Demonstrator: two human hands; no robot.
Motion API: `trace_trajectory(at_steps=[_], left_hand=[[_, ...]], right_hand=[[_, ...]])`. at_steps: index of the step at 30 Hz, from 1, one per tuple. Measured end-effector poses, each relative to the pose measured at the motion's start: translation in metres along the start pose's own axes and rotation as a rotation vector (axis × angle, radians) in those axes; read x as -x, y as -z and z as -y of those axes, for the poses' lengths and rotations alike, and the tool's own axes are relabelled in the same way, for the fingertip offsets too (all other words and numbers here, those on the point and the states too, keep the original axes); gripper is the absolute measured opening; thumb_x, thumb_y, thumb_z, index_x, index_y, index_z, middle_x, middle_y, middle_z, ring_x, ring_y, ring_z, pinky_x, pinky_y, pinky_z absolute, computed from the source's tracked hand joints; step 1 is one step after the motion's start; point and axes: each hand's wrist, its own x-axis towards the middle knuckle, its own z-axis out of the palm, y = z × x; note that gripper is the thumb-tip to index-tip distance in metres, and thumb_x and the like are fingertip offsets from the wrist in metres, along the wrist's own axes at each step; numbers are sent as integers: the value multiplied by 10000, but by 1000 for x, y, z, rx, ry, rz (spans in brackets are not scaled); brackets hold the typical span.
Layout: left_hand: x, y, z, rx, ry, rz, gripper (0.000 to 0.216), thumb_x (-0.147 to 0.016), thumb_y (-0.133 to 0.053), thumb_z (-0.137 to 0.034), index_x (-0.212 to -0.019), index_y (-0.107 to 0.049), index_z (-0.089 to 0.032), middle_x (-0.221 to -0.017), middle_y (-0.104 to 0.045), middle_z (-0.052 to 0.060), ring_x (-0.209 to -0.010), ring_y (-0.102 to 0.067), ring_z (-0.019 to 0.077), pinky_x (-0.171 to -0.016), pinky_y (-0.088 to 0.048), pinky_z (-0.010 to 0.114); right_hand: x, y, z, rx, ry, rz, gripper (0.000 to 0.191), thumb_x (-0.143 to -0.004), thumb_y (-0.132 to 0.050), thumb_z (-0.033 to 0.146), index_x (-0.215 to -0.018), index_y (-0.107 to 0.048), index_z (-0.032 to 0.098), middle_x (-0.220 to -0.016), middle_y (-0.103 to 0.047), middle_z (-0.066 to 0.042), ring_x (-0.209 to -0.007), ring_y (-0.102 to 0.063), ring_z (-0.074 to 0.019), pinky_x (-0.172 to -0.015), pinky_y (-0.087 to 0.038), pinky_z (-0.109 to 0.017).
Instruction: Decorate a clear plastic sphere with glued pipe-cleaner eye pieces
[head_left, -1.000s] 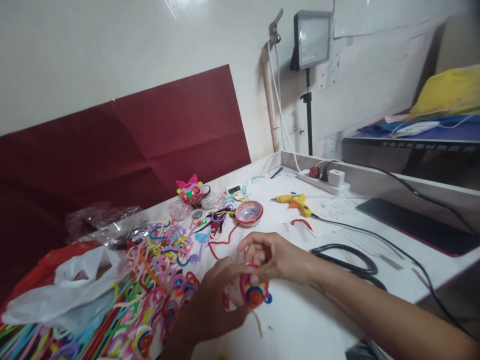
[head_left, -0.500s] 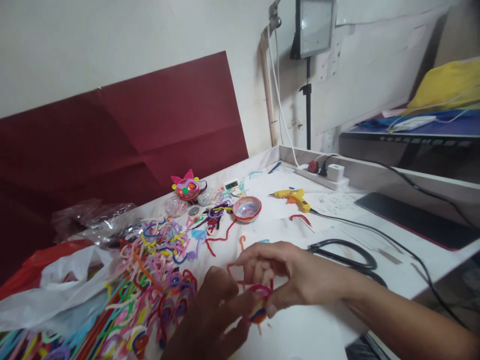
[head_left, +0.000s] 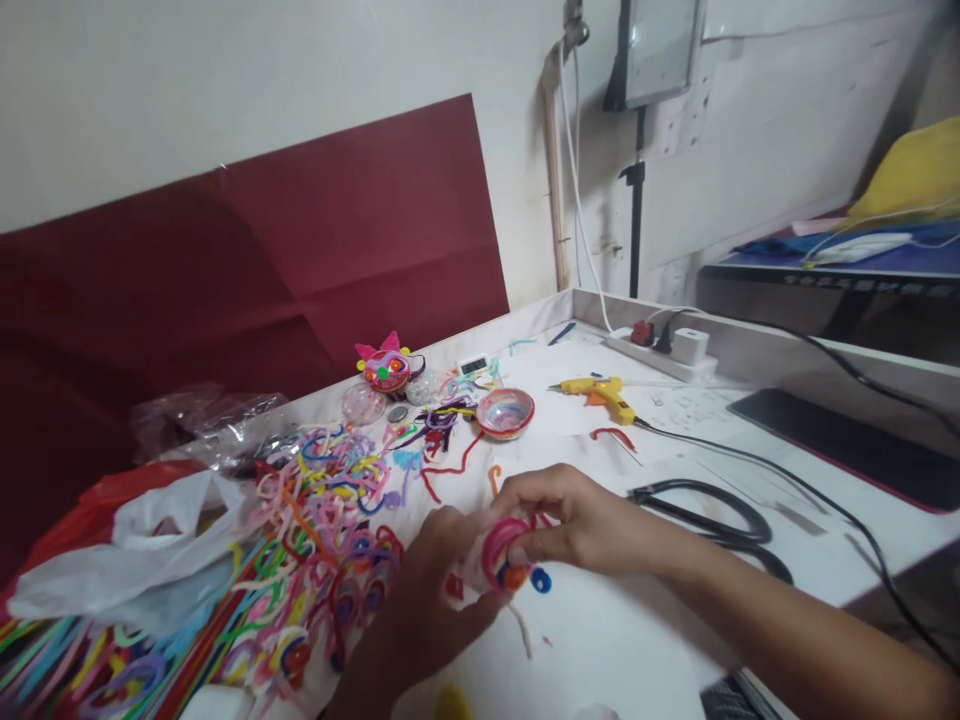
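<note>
Both my hands meet over the white table (head_left: pixel 645 640) around a small round craft piece (head_left: pixel 502 555) covered with pink, orange and blue pipe-cleaner coils. My left hand (head_left: pixel 427 610) cups it from below and behind, fingers curled around it. My right hand (head_left: pixel 570 520) pinches its pink coil from the right with thumb and fingers closed. A loose white strand hangs under the piece.
A heap of coloured pipe cleaners (head_left: pixel 315 540) lies to the left beside plastic bags (head_left: pixel 127 550). Farther back are a decorated ball with pink ears (head_left: pixel 385 368), a swirled bowl (head_left: pixel 505 412), a yellow glue gun (head_left: pixel 600 392) with its black cable, a power strip (head_left: pixel 660 350) and a dark pad (head_left: pixel 855 450).
The craft piece was lowered and turned half a second ago, then raised again with the pink coil facing up. The camera view shifted slightly; both hands kept their hold.
</note>
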Motion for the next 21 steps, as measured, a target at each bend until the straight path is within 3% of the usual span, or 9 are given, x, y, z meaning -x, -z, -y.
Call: trace_trajectory(at_steps=[6,9,12,17,21], left_hand=[[-5,3,5,254,212,18,768,-632,-846,-239,-1297,-484,-369,-1200,-627,18,-1055,-608,244,-878,-519,334],[-3,3,14,409,398,16,871,-540,-900,-353,-1313,-497,-332,-1041,-623,14,-904,-608,216,-785,-522,320],[0,1,24,605,525,26,930,-552,-893,-375,-1365,-444,-323,-910,-539,-23,-726,-543,139,-658,-485,270],[-2,-1,33,793,506,31,820,-676,-818,-408,-1380,-409,-314,-866,-474,-31,-697,-467,105,-615,-412,224],[-7,-1,33,858,545,-34,631,-803,-694,-430,-1354,-440,-258,-840,-461,-28,-654,-438,85,-586,-372,200]], right_hand=[[-12,4,2,56,85,-22,261,-748,-755,360,-860,-652,148,-794,-639,-28,-710,-579,-144,-659,-473,-255],[-15,6,3,-1,107,-13,286,-722,-779,386,-810,-647,147,-839,-647,-42,-767,-593,-159,-702,-478,-275],[-16,7,1,-89,95,-26,284,-692,-806,377,-734,-644,147,-936,-665,-62,-857,-609,-178,-748,-479,-287],[-20,9,-6,-274,-11,-109,317,-623,-861,360,-724,-657,139,-877,-684,-53,-733,-610,-139,-682,-480,-266],[-22,16,-11,-470,-43,-230,341,-569,-898,322,-762,-682,144,-785,-691,-21,-723,-620,-130,-749,-484,-272]])
